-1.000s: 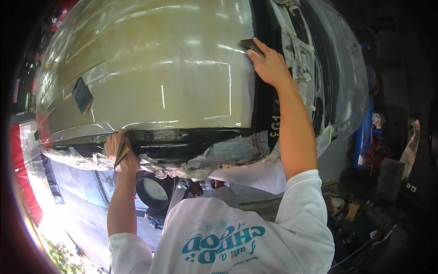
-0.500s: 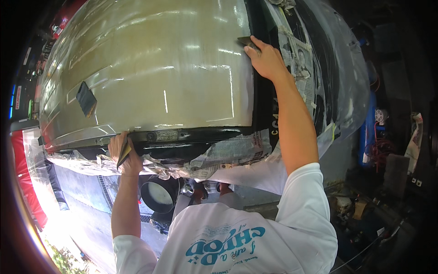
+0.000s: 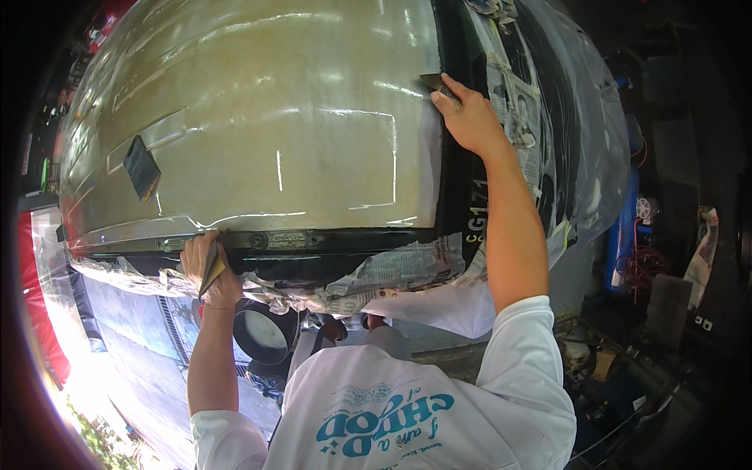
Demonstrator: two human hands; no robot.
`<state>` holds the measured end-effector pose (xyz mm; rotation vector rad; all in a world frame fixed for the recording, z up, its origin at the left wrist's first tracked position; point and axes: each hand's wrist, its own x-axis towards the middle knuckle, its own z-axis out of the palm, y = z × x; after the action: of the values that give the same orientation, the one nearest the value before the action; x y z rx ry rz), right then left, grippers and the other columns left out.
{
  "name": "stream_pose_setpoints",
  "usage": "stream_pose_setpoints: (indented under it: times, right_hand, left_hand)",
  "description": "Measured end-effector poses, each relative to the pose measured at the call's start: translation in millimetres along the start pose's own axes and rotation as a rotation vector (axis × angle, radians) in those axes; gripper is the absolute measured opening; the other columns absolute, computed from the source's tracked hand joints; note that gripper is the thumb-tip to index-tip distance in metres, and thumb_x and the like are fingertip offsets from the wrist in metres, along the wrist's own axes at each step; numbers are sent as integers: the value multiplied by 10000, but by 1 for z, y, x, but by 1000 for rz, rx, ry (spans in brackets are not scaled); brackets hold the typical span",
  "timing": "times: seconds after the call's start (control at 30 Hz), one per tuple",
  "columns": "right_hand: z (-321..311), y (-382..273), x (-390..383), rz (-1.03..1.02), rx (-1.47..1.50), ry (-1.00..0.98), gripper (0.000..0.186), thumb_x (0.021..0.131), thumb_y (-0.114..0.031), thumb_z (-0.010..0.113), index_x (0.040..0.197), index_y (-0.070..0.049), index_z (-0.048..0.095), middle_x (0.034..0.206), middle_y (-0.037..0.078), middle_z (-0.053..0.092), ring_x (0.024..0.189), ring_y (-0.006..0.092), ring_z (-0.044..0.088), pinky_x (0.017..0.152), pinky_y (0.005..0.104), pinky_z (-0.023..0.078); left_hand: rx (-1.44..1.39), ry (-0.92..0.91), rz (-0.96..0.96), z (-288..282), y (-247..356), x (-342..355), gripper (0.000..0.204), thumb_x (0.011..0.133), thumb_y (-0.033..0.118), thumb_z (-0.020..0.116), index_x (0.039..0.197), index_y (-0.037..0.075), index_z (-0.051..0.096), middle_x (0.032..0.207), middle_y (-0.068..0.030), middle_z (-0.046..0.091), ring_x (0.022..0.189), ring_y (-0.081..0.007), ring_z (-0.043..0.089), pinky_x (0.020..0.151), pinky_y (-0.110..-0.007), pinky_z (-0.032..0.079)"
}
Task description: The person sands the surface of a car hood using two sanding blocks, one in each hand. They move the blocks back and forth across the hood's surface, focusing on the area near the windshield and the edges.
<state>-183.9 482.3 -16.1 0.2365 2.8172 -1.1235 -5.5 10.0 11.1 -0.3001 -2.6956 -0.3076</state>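
A large beige vehicle panel [image 3: 274,86], wet and shiny, spreads out in front of me. My right hand [image 3: 474,121] grips a thin dark flat piece [image 3: 431,81] by its end. Its pointed corner lies over the panel's right edge, beside the black border strip [image 3: 458,172]. At the near edge, my left hand [image 3: 210,270] curls its fingertips over the trim and holds a folded sheet of sandpaper [image 3: 211,270], dark with a yellowish face. Another folded dark sheet [image 3: 142,168] rests on the panel's left part.
Crumpled newspaper masking [image 3: 407,262] runs along the near edge, and more newspaper [image 3: 517,102] lines the right. Clear plastic sheeting [image 3: 591,141] drapes beyond it. A dark bucket [image 3: 266,333] of cloudy liquid stands below. At far right are a blue cylinder [image 3: 627,235] and a coiled red hose [image 3: 646,270].
The view has shifted slightly. My right hand keeps about the same place at the panel's right edge, with its forearm slightly farther right. My left hand stays at the near trim.
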Motion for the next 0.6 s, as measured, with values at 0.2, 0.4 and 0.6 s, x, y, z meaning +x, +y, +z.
stream_pose_setpoints:
  times: [0.2, 0.4, 0.6]
  right_hand:
    - [-4, -6, 5, 4, -6, -8, 639, 1018, -433, 639, 1560, -106, 555, 1337, 295, 695, 1285, 470, 648, 1120, 450, 495]
    - [7, -8, 11, -4, 20, 159, 620, 1026, -427, 632, 1552, -107, 562, 1290, 314, 703, 1243, 496, 655, 1081, 474, 512]
    - [7, -7, -13, 16, 28, 83, 622, 1021, -430, 651, 1558, -131, 559, 1294, 301, 707, 1245, 485, 658, 1087, 483, 512]
  left_hand:
    - [-4, -4, -13, -1, 2, 2, 181, 959, 83, 585, 1108, 18, 666, 940, -152, 653, 878, -373, 599, 814, -476, 429]
    - [6, 5, 4, -3, 6, 6, 198, 928, 83, 604, 1105, 33, 677, 926, -138, 653, 874, -363, 606, 792, -463, 428]
    - [4, 11, 5, -2, 3, 4, 187, 945, 91, 597, 1102, 29, 679, 927, -146, 653, 880, -372, 607, 806, -470, 435]
